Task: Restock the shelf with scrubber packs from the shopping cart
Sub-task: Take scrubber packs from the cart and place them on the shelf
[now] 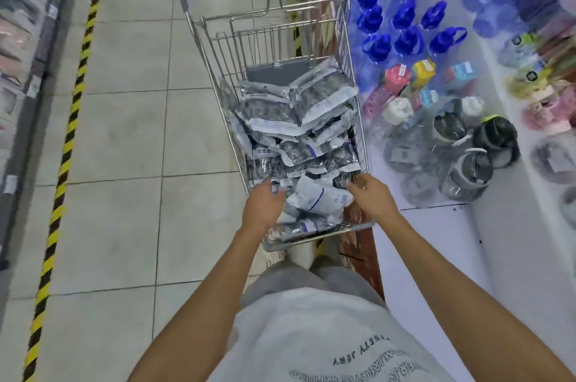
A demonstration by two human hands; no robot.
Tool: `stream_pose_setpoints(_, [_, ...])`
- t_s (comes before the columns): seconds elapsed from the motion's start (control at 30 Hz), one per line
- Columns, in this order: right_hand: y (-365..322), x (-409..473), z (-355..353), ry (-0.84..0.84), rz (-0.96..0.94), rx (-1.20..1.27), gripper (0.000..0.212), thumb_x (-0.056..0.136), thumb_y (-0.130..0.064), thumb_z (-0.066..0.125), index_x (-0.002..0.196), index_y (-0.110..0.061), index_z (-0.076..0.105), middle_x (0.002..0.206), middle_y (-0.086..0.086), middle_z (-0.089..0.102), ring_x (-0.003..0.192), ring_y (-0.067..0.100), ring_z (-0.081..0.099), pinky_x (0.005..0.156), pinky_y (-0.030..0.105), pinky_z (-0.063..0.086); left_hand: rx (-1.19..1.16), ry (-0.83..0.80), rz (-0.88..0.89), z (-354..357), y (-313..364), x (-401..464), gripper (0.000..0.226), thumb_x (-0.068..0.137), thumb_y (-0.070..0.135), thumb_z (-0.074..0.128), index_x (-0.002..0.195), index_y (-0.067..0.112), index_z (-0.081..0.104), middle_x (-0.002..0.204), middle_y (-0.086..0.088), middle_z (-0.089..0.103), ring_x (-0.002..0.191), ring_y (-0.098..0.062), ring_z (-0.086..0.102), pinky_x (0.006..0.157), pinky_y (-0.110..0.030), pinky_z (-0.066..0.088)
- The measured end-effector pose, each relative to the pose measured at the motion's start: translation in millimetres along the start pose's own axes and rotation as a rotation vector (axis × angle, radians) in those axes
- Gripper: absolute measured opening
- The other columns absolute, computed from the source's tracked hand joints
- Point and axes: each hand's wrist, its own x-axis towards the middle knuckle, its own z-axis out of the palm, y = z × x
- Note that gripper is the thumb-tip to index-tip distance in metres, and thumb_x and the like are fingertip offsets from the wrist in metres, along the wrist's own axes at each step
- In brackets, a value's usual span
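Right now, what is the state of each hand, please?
Left hand: in the cart, fingers among the packs; grip cannot be told.
Right hand: fingers curled at a pack's edge; grip cannot be told.

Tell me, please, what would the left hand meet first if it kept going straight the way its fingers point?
Most likely the scrubber packs heaped in the shopping cart: the left hand points up and forward into the near end of the pile, its fingertips already at a pack, though depth is unclear.

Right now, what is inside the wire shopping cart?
The wire shopping cart holds a heap of silver-and-white plastic scrubber packs. Both hands reach into the near end. The packs cover whatever lies below them.
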Motion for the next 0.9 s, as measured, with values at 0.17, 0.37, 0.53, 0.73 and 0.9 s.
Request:
stream_pose_setpoints(0.17, [-9.9, 65.7, 5.5, -0.031, 0.131, 0.078, 0.062, 0.096, -0.044, 0.059, 0.143, -0.005, 0.05, 0.131, 0.018, 0.065, 0.12, 0.034, 0.062, 0.093, 0.036, 0.047, -0.098, -0.021, -0.178, -5.6, 30.3, 85.9, 0.049, 0.103, 0.034, 0.057, 0.14, 0.004, 0.049, 0.125, -0.021, 0.064, 0.114, -0.036, 0.063, 0.088, -0.037, 0.05])
stream_pose_setpoints(0.37, [-0.3, 126.7, 23.0, -0.076, 0.208, -0.073, 0.058, 0.096, -0.042, 0.056, 0.138, -0.004, 0.047, 0.129, 0.018, 0.061, 0.114, 0.037, 0.062, 0.093, 0.043, 0.053, -0.316, -0.033, -0.441, 11.0, 41.6, 159.0, 0.065, 0.099, 0.028, 0.066, 0.153, 0.006, 0.036, 0.101, -0.015, 0.066, 0.098, -0.029, 0.064, 0.083, -0.04, 0.053])
stream_pose_setpoints(0.53, [2.1, 150.4, 41.5, -0.04, 0.317, 0.061, 0.061, 0.098, -0.036, 0.061, 0.145, -0.005, 0.04, 0.134, 0.018, 0.059, 0.117, 0.038, 0.06, 0.096, 0.042, 0.052, -0.569, 0.01, -0.664, 76.7, -50.6, 275.1, 0.132, 0.032, 0.064, 0.094, 0.142, 0.01, 0.049, 0.119, -0.014, 0.073, 0.098, -0.036, 0.073, 0.084, -0.057, 0.062])
stream_pose_setpoints(0.73, [1.4, 169.3, 53.4, 0.019, 0.465, 0.275, 0.064, 0.093, -0.038, 0.07, 0.141, -0.004, 0.045, 0.131, 0.014, 0.061, 0.116, 0.034, 0.062, 0.094, 0.04, 0.052, -0.666, 0.067, -0.681, 47.0, 26.6, 231.0, 0.07, 0.084, 0.011, 0.084, 0.139, 0.007, 0.04, 0.134, -0.022, 0.06, 0.118, -0.032, 0.063, 0.072, -0.041, 0.06])
stream_pose_setpoints(0.9, [6.6, 193.8, 64.4, 0.03, 0.576, 0.494, 0.055, 0.081, -0.044, 0.079, 0.121, -0.015, 0.057, 0.115, 0.007, 0.066, 0.097, 0.03, 0.07, 0.089, 0.049, 0.06, -0.829, -0.019, -0.711, 39.9, 24.1, 214.2, 0.054, 0.087, -0.014, 0.07, 0.127, 0.007, 0.042, 0.103, -0.016, 0.072, 0.079, -0.025, 0.075, 0.056, -0.039, 0.062])
